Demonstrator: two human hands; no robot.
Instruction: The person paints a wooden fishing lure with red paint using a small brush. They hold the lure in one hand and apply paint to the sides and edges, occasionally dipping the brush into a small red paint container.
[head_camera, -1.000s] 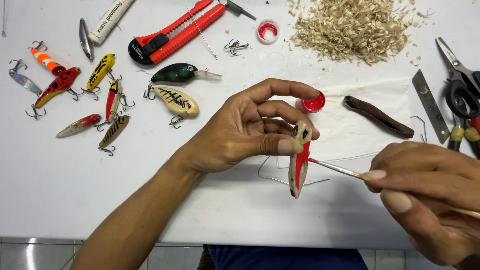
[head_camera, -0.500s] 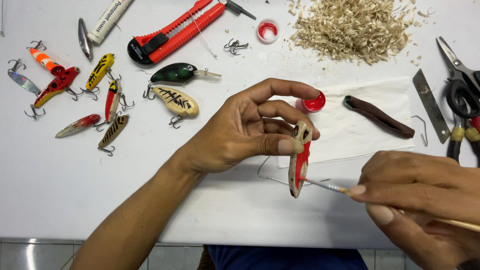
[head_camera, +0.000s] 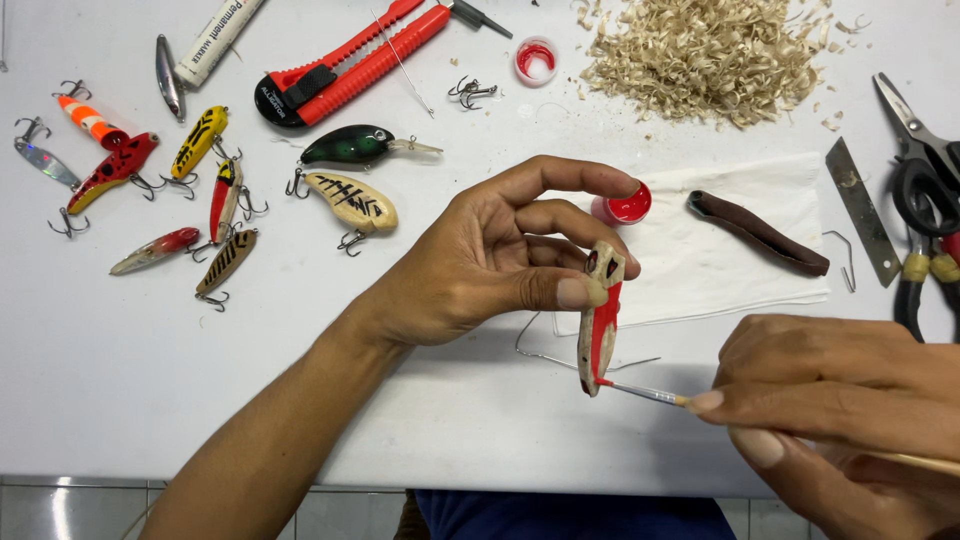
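White worktop (head_camera: 120, 400) carries a white paper towel (head_camera: 740, 270), wood shavings (head_camera: 710, 50) and finished lures (head_camera: 350, 197). Left hand (head_camera: 490, 265) pinches an unfinished wooden lure (head_camera: 598, 318) upright above the worktop's front edge. Right hand (head_camera: 840, 400) grips a fine brush (head_camera: 645, 393), tip touching the lure's lower red side.

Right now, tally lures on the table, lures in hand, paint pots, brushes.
lures on the table: 10
wooden lure in left hand: 1
red paint pots: 2
paintbrush in right hand: 1
Total: 14
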